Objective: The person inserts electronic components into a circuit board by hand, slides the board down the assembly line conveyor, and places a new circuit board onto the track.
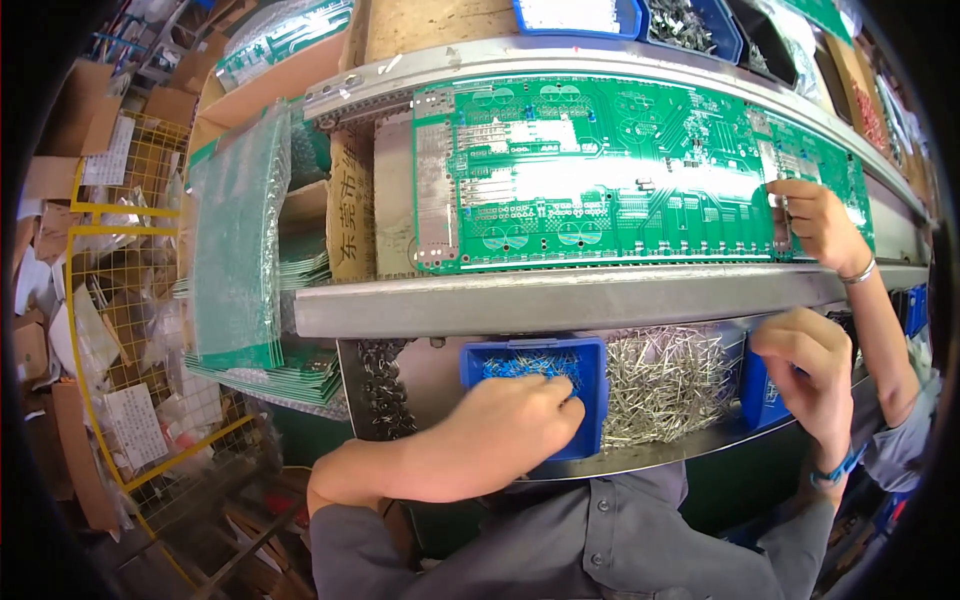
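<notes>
My left hand [520, 415] is in a blue plastic bin [592, 405], its fingers curled down into small blue leaded components [535, 362]. What its fingertips grip is hidden. My right hand [812, 365], with a blue band at the wrist, hangs with bent fingers over a second blue bin [762, 395]; anything pinched in it is too small to make out. Beyond the metal rail lies a large green circuit board [640, 215] with a few small parts on it. Another person's hand [822, 225], wearing a bracelet, touches the board's right end.
A heap of silvery thin-leaded parts [665, 385] lies between the two bins. The metal rails [560, 305] border the board. Stacked green boards [235, 260] in bubble wrap stand left, near cardboard boxes and a yellow wire cage [75, 330]. More blue bins [580, 18] sit at the back.
</notes>
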Motion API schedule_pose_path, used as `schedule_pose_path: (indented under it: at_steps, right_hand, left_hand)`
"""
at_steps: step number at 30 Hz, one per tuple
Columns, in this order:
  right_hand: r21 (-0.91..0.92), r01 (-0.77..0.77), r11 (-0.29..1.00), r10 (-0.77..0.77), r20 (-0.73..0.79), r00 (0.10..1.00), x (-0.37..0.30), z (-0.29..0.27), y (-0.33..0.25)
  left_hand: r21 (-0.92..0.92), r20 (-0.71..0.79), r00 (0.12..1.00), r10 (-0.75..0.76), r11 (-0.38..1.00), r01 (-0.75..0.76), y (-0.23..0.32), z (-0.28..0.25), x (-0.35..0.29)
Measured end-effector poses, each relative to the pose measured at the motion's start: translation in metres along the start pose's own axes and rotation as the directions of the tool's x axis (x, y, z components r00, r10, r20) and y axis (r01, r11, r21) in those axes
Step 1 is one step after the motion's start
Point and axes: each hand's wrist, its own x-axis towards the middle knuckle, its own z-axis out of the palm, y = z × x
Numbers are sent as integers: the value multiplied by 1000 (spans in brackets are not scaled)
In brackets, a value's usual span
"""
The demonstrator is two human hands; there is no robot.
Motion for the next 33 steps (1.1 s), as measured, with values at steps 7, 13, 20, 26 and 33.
schedule_pose_path:
  at_steps: [7,13,20,26,33]
  right_hand:
    - [198,284,938,-292,13,956,95,56,-6]
    - [343,334,878,-325,-85,942,143,110,-15]
    - [478,201,855,-185,-81,979,163,143,-18]
    - [472,197,859,-191,-61,980,167,149,-21]
    - [439,219,872,-212,-64,975,168,150,-23]
  left_hand:
    - [219,-105,994,3,975,20,2,42,10]
    - [212,-81,996,27,977,-9,-1,42,8]
    - [195,-77,996,48,980,-33,-4,35,5]
    - [175,-92,993,69,983,-53,-6,30,4]
    - [144,-110,991,82,987,-66,-5,25,5]
